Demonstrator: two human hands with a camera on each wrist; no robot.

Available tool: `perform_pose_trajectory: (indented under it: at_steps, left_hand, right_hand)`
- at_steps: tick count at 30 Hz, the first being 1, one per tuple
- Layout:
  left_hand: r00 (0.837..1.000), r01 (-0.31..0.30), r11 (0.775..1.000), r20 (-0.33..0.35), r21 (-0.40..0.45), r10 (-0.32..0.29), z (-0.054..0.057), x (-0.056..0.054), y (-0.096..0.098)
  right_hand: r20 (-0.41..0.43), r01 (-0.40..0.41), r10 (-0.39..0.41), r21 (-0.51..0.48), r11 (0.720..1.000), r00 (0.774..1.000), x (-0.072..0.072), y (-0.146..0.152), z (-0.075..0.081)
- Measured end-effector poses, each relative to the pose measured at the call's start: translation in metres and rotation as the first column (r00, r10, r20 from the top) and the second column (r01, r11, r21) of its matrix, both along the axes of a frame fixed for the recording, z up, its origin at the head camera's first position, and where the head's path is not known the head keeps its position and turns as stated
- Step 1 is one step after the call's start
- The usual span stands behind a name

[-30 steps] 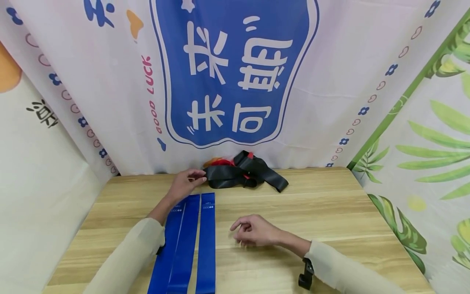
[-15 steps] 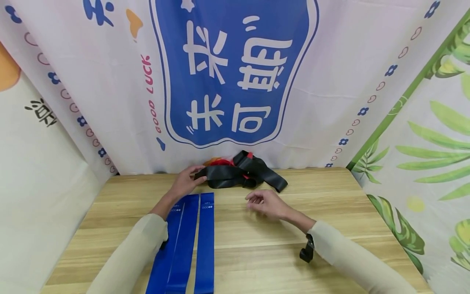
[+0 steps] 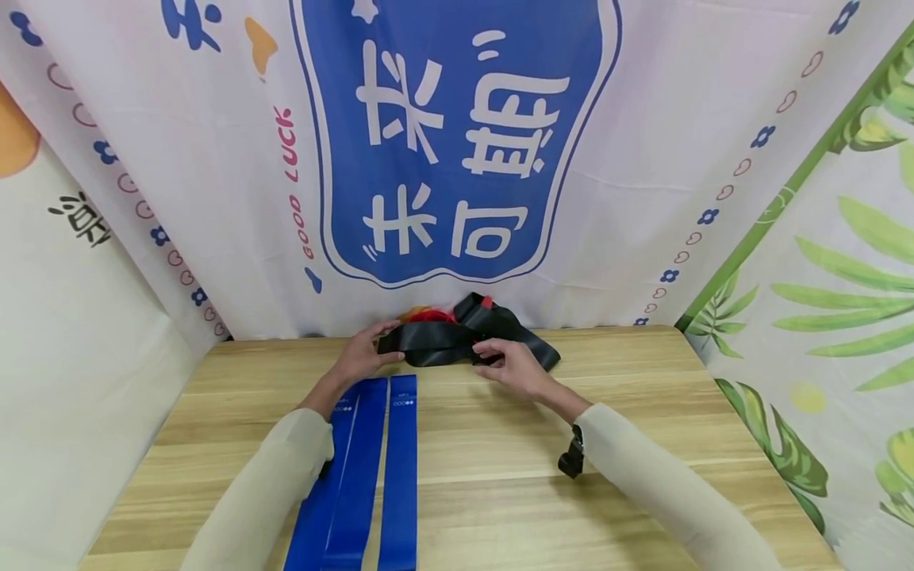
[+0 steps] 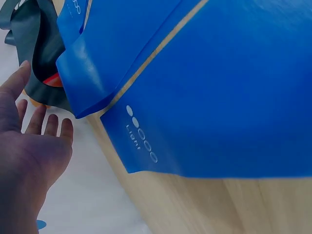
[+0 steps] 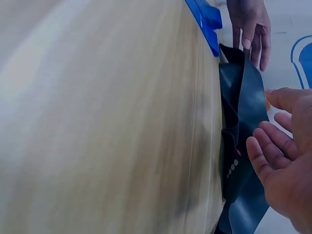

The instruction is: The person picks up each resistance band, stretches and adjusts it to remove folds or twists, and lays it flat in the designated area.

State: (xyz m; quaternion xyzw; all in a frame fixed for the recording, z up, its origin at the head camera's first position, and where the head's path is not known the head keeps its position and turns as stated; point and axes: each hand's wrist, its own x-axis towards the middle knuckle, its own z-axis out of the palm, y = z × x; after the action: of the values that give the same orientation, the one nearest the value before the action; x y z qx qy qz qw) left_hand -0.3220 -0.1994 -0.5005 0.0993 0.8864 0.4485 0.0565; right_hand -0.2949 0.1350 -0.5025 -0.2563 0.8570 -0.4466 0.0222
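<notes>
A loosely folded black resistance band (image 3: 428,341) lies at the table's back edge, with red and orange bands (image 3: 428,315) partly hidden behind it. My left hand (image 3: 359,354) is at the left end of the black band, thumb below it and fingers above. In the left wrist view these fingers look relaxed. The right hand (image 3: 517,367) has its fingers at the band's middle, and the right wrist view shows them loosely bent beside it. Contact is hard to judge for either hand. Blue bands (image 3: 400,476) marked "Light" lie flat in front of the left hand.
The wooden table (image 3: 571,507) meets a printed curtain (image 3: 628,198) right behind the black band. A leaf-patterned cloth (image 3: 842,317) hangs on the right. Small black wrist devices (image 3: 571,456) sit under the sleeves.
My right hand has moved forward from above the table's middle to the black band. The left hand has shifted slightly onto the band's left end, its thumb now lower.
</notes>
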Motion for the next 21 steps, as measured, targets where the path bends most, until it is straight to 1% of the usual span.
perform_pose_trajectory:
  at_steps: [5,9,13,17,21]
  left_hand:
    - [1.000,0.004,1.000,-0.030,-0.027,-0.005,-0.003,-0.002,0.000]
    - [0.999,-0.001,0.999,-0.051,-0.045,-0.001,-0.004,-0.004,0.001]
    - [0.998,-0.004,0.998,-0.066,-0.058,0.000,-0.005,-0.005,0.004]
    - [0.996,-0.007,0.998,-0.087,-0.063,0.001,-0.005,-0.006,0.007]
    - [0.996,-0.011,0.998,-0.093,-0.070,0.004,-0.007,-0.008,0.008]
  right_hand:
    - [-0.014,0.015,-0.015,-0.015,1.000,1.000,-0.013,-0.008,-0.002]
    - [0.011,0.015,-0.015,-0.038,0.999,1.000,-0.020,-0.014,-0.002]
    - [0.031,0.034,-0.033,-0.045,0.998,0.999,-0.024,-0.021,-0.001]
    - [0.000,0.067,-0.067,-0.060,0.996,0.998,-0.029,-0.027,-0.004]
    - [-0.069,0.095,-0.099,-0.057,0.994,0.993,-0.033,-0.031,-0.007]
